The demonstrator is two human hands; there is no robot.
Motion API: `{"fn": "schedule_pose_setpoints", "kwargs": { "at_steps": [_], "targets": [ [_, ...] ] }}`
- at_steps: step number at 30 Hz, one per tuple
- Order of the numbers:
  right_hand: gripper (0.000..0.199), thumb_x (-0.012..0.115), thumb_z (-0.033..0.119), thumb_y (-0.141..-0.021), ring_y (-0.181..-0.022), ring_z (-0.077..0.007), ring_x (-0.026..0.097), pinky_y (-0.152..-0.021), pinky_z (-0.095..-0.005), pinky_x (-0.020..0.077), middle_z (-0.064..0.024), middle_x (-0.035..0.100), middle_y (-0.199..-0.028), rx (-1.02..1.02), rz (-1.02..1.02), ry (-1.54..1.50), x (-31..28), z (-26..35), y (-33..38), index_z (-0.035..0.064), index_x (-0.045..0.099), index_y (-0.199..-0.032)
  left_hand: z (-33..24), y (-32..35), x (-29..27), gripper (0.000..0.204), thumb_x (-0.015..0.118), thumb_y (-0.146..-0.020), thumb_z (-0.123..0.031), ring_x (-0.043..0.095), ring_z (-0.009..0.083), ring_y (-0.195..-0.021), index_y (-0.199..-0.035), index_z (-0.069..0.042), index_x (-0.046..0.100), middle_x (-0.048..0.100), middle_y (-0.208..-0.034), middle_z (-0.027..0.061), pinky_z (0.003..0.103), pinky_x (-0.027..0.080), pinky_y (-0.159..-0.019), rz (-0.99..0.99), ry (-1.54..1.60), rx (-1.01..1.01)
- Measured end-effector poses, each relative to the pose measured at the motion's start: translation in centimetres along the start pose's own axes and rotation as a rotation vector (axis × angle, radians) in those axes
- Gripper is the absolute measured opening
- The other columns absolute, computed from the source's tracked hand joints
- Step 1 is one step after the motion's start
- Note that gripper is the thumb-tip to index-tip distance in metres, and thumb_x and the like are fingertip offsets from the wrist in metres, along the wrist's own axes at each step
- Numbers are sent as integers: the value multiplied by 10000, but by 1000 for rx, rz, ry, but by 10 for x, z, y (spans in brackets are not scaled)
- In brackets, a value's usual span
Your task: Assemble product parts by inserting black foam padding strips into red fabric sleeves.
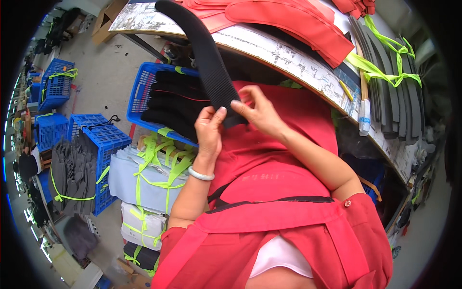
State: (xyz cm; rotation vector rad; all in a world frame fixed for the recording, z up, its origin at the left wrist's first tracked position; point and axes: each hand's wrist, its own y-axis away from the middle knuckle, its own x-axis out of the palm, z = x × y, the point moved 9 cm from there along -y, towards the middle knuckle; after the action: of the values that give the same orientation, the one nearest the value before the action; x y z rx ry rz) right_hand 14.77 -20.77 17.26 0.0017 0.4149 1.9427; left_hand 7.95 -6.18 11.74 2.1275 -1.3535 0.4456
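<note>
A long curved black strip of ribbed fabric (204, 53) runs from my hands up and left, its far end lying over the table's edge. My left hand (209, 130) pinches the strip's near end between thumb and fingers. On the other side of that end, my right hand (257, 107) grips its edge, thumb against the fabric and fingers curled. The near end hangs over my red apron (284, 144). Just left of my hands, a blue plastic crate (137, 94) holds a stack of black fabric pieces (175, 103).
Red fabric pieces (284, 24) lie on the worn white table (269, 55) ahead. At its right are grey strips (390, 82) tied with neon-green bands and a yellow marker (346, 90). Tied bundles of pale-blue fabric (132, 176) and blue crates (103, 130) stand on the floor at left.
</note>
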Motion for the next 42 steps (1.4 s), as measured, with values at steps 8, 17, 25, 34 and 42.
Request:
{"fn": "schedule_pose_setpoints", "kwargs": {
  "at_steps": [8,17,25,34,42],
  "targets": [
    [246,603,169,-958,-866,-66,589,-797,-223,491,-23,628,-1004,157,487,-571,34,-45,-18,-9,563,-1124,27,-3,17,337,556,-971,-149,595,231,-1124,-1253,30,514,613,-1185,137,379,468,-1018,284,230,-444],
    [417,792,229,-785,-738,-119,612,-663,-290,501,-28,651,-827,89,344,-90,33,-48,-11,-26,611,-1060,20,-24,-2,198,670,-901,-131,623,113,-870,-996,42,679,686,-994,80,249,483,-807,-34,-206,21],
    [376,795,251,-791,-715,-96,597,-657,-265,494,-36,653,-824,121,270,-122,23,-38,-18,-20,624,-987,20,-31,-3,282,639,-935,-273,673,166,-759,-990,4,644,686,-903,94,298,581,-632,22,-36,-263],
    [362,670,319,-914,-754,-87,592,-686,-268,494,-47,668,-852,48,396,26,21,-39,-23,-22,643,-1030,16,-21,0,271,579,-971,-224,683,185,-703,-986,40,640,691,-861,118,293,586,-594,150,-155,-174],
    [344,643,300,-941,-768,-53,565,-687,-232,480,-1,637,-861,186,514,-159,26,-38,-21,-27,623,-1044,3,-22,0,341,538,-993,-279,689,209,-835,-1050,49,612,683,-966,137,342,601,-717,149,-19,-172]
  ]
}}
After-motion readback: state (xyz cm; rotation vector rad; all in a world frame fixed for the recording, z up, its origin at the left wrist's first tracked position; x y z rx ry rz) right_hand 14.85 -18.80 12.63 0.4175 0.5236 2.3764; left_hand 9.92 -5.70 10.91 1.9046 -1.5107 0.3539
